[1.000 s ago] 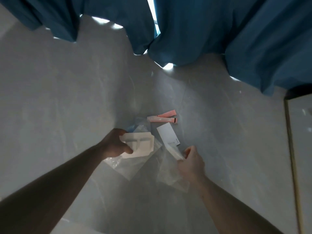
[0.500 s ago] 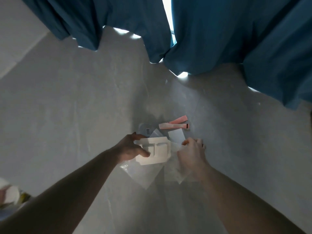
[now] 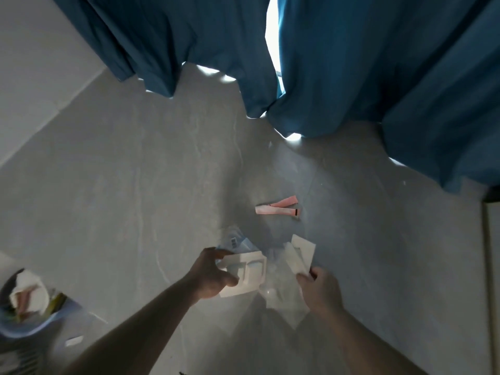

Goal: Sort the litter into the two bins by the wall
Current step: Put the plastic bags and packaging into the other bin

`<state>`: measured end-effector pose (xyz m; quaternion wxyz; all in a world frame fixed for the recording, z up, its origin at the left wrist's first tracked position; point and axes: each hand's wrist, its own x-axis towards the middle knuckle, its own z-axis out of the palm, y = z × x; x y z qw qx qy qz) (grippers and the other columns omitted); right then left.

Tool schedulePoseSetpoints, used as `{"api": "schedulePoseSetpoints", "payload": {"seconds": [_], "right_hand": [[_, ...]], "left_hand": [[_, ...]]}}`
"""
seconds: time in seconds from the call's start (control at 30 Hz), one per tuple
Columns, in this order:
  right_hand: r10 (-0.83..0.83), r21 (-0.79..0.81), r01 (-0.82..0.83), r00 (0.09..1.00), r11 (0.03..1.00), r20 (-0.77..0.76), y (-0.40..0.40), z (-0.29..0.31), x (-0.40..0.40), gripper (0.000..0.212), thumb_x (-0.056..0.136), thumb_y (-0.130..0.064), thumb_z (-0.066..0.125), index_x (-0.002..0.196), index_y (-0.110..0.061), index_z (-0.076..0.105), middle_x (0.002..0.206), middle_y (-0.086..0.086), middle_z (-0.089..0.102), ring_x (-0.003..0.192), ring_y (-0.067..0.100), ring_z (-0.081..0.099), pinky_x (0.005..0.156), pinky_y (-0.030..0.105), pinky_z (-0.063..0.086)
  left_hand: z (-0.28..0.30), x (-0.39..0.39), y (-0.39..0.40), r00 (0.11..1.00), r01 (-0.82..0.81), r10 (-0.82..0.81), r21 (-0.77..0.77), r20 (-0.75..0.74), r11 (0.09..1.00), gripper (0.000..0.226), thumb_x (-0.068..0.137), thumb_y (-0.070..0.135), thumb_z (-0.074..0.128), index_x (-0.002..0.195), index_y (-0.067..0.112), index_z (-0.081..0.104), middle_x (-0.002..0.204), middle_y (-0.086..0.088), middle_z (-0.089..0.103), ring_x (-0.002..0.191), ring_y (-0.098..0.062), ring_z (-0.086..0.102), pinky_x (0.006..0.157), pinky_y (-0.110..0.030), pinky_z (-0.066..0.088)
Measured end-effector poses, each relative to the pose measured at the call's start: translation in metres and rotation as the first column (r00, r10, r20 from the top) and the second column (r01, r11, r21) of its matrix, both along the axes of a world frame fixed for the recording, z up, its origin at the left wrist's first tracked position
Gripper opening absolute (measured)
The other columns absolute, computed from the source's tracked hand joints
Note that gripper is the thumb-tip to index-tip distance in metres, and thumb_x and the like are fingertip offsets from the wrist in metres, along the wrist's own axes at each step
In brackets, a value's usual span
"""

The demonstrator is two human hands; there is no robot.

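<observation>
Since half a second ago, we are lifting a white card (image 3: 299,254) off the floor (image 3: 135,212) with our right hand (image 3: 319,289), pinching its lower edge together with clear plastic film (image 3: 278,293). Our left hand (image 3: 213,277) is curling around a white moulded tray (image 3: 246,274), thumb on top, at 6 o'clock in the head view. Two pink sachets (image 3: 278,208) are lying on the floor at 12 o'clock from the hands, and a litter-filled bin (image 3: 24,307) is showing at 8 o'clock.

You're looking at a dim scene, daylight glaring through the gap in the curtains (image 3: 351,63), wide-angle bending at the edges, the bin (image 3: 24,307) lower left blurred.
</observation>
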<state>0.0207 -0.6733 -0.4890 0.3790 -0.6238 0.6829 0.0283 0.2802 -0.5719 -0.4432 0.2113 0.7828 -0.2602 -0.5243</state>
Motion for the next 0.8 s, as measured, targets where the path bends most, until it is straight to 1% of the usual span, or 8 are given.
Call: {"api": "schedulePoseSetpoints", "payload": {"seconds": [0.17,0.3,0.37,0.47,0.57,0.67,0.73,0.8], "right_hand": [[0.225,-0.225,-0.243,0.969,0.943,-0.105,-0.033,0.030,-0.002,0.018,0.084,-0.030,0.074,0.093,-0.014,0.075,0.106,0.010,0.060,0.097,0.035,0.060,0.082,0.036,0.048],[0.432,-0.301,-0.470,0.883,0.830,-0.185,-0.087,0.028,0.042,0.022,0.087,-0.032,0.067,0.106,-0.023,0.075,0.138,0.002,0.051,0.123,0.028,0.050,0.101,0.036,0.042],[0.498,-0.325,-0.522,0.852,0.789,-0.161,-0.102,0.018,0.069,0.026,0.087,-0.028,0.064,0.112,-0.030,0.073,0.141,-0.004,0.049,0.128,0.026,0.046,0.104,0.036,0.041],[0.475,-0.230,-0.489,0.872,0.841,-0.116,-0.115,-0.011,0.107,0.033,0.087,-0.025,0.059,0.117,-0.030,0.072,0.142,-0.005,0.051,0.136,0.022,0.041,0.111,0.035,0.040],[0.382,-0.176,-0.389,0.921,0.904,-0.070,-0.104,-0.033,0.118,0.035,0.081,-0.022,0.062,0.112,-0.030,0.076,0.128,-0.008,0.058,0.124,0.018,0.052,0.104,0.032,0.047],[0.366,-0.150,-0.389,0.917,0.909,-0.162,-0.070,-0.042,0.100,0.033,0.085,-0.021,0.059,0.112,-0.029,0.077,0.124,-0.001,0.064,0.120,0.024,0.056,0.099,0.033,0.050],[0.397,-0.067,-0.410,0.905,0.909,-0.152,-0.043,-0.034,0.077,0.035,0.086,-0.021,0.057,0.115,-0.030,0.075,0.115,0.003,0.072,0.107,0.025,0.066,0.082,0.029,0.052],[0.405,0.041,-0.403,0.906,0.914,-0.121,-0.016,-0.020,0.050,0.028,0.086,-0.022,0.058,0.110,-0.020,0.074,0.105,0.006,0.075,0.095,0.028,0.070,0.069,0.027,0.049]], "left_hand": [[0.046,0.001,0.037,0.998,-0.057,0.060,-0.073,0.034,0.996,0.052,0.059,0.008,0.091,0.106,0.021,0.072,0.104,0.006,0.071,0.097,-0.018,0.067,0.067,-0.018,0.051],[0.050,0.007,0.049,0.981,-0.184,0.191,-0.140,0.035,0.973,0.052,0.060,0.001,0.093,0.103,0.022,0.072,0.098,0.006,0.072,0.090,-0.017,0.066,0.065,-0.017,0.048],[0.044,0.007,0.056,0.972,-0.229,0.235,-0.160,0.014,0.960,0.052,0.058,-0.001,0.094,0.099,0.023,0.073,0.095,0.008,0.073,0.091,-0.021,0.067,0.067,-0.022,0.049],[0.030,0.012,0.062,0.958,-0.285,0.287,-0.200,-0.022,0.937,0.050,0.054,0.000,0.095,0.093,0.024,0.075,0.087,0.006,0.076,0.087,-0.020,0.069,0.068,-0.024,0.050],[0.029,0.013,0.065,0.936,-0.351,0.341,-0.217,-0.082,0.911,0.049,0.058,-0.006,0.092,0.095,0.021,0.076,0.087,0.003,0.077,0.084,-0.019,0.070,0.067,-0.023,0.052],[0.028,0.008,0.081,0.900,-0.433,0.407,-0.203,-0.157,0.878,0.049,0.045,-0.003,0.093,0.086,0.019,0.080,0.084,-0.005,0.076,0.082,-0.026,0.068,0.073,-0.033,0.055],[0.035,0.004,0.092,0.896,-0.442,0.423,-0.196,-0.133,0.875,0.047,0.037,0.007,0.089,0.080,0.026,0.081,0.081,-0.002,0.077,0.078,-0.023,0.069,0.072,-0.032,0.054],[0.050,-0.001,0.106,0.897,-0.442,0.424,-0.209,-0.126,0.872,0.047,0.034,0.011,0.087,0.077,0.029,0.080,0.079,0.001,0.076,0.070,-0.014,0.067,0.066,-0.027,0.052]]}}
